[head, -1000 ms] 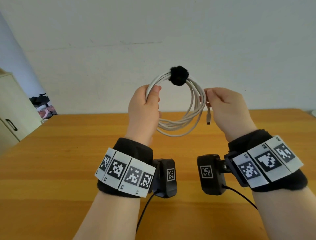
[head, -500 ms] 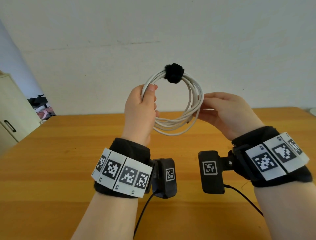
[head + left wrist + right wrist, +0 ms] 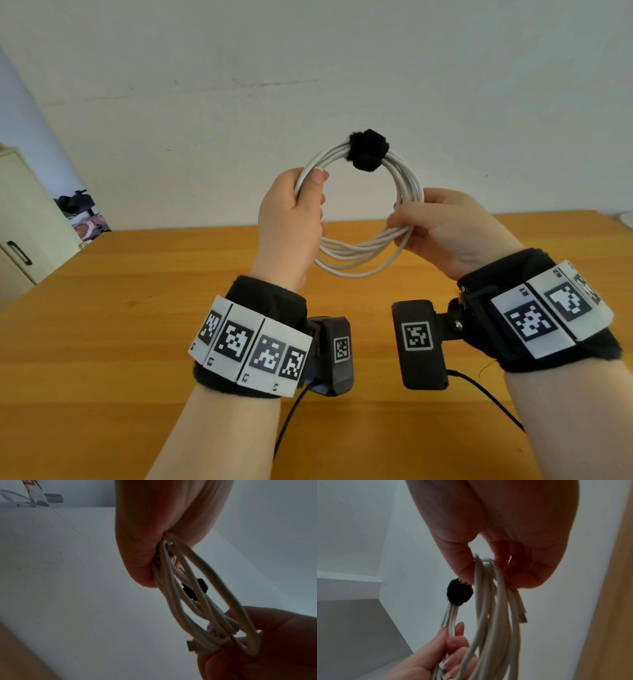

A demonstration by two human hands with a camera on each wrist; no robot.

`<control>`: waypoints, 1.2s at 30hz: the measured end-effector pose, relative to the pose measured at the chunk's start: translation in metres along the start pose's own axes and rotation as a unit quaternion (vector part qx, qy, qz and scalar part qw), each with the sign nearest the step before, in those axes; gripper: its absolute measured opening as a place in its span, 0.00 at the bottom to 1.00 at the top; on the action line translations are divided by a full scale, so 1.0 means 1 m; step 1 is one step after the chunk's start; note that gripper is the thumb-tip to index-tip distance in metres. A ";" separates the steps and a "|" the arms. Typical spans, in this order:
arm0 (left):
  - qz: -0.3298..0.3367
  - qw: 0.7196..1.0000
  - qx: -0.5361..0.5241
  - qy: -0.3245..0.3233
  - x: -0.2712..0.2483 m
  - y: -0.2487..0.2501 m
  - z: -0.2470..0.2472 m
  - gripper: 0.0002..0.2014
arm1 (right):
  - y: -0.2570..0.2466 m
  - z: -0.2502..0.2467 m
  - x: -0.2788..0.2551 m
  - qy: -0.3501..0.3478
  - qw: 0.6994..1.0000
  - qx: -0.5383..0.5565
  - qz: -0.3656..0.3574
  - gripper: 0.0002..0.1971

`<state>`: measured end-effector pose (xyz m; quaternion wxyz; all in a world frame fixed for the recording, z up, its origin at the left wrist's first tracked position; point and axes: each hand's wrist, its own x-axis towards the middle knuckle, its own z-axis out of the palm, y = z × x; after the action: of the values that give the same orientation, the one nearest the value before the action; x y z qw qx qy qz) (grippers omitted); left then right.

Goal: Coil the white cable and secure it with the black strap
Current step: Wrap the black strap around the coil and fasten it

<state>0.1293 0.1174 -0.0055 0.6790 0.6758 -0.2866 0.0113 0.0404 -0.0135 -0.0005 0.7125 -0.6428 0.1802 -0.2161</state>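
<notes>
The white cable (image 3: 368,253) hangs as a loose multi-turn coil held up in the air above the wooden table (image 3: 137,291), and the black strap (image 3: 368,149) is wrapped round the bundle at about twelve o'clock on the ring. A second ago the connector end dangled free beside the coil at about three o'clock, pinched away from the turns; now it lies against the bundle, and the right wrist view shows the plug (image 3: 523,616) alongside the strands just below the fingertips. By my reading the coil is made and strapped, and only this loose end is being tidied in, so the task looks nearly finished.

The left hand (image 3: 291,222) grips the coil at about nine o'clock, fingers curled round the turns with the thumb pressed on top, wrist upright and its back toward the head camera. The right hand (image 3: 445,229) has turned more palm-inward than a second ago and pinches the strands at about four o'clock between thumb and fingertips. Both forearms rise from the near edge, each with a black wristband (image 3: 260,308) carrying printed markers. A pale cabinet (image 3: 20,222) stands at far left against the wall.
</notes>
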 end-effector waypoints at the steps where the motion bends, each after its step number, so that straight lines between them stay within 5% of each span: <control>1: -0.003 1.000 -0.003 0.000 0.000 0.000 0.000 0.10 | 0.000 0.000 0.000 0.004 1.000 0.002 -0.003 0.09; 11: 0.011 1.000 0.025 -0.002 -0.001 0.000 0.003 0.11 | 0.006 -0.002 0.002 0.038 0.998 -0.052 -0.013 0.07; 13: 0.021 0.999 0.039 0.008 0.000 -0.001 0.001 0.10 | 0.005 0.000 0.000 0.054 0.988 -0.139 -0.035 0.04; 17: 0.019 0.998 0.046 0.024 0.004 -0.003 -0.005 0.09 | 0.005 -0.002 0.001 0.081 0.947 -0.306 -0.057 0.23; 21: 0.003 0.999 0.024 0.032 0.005 -0.003 -0.008 0.10 | -0.002 -0.001 -0.001 0.026 0.995 -0.093 0.018 0.14; 27: -0.035 0.999 -0.029 0.022 0.005 -0.002 -0.008 0.11 | 0.002 -0.003 0.001 -0.006 0.998 -0.064 -0.011 0.09; 36: -0.031 0.999 -0.017 0.033 0.005 -0.003 -0.009 0.12 | 0.003 -0.007 0.002 -0.054 0.989 0.129 0.048 0.11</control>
<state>0.1383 0.1232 -0.0051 0.7000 0.6716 -0.2427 0.0077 0.0389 -0.0205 -0.0043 0.8078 -0.5466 0.1431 -0.1681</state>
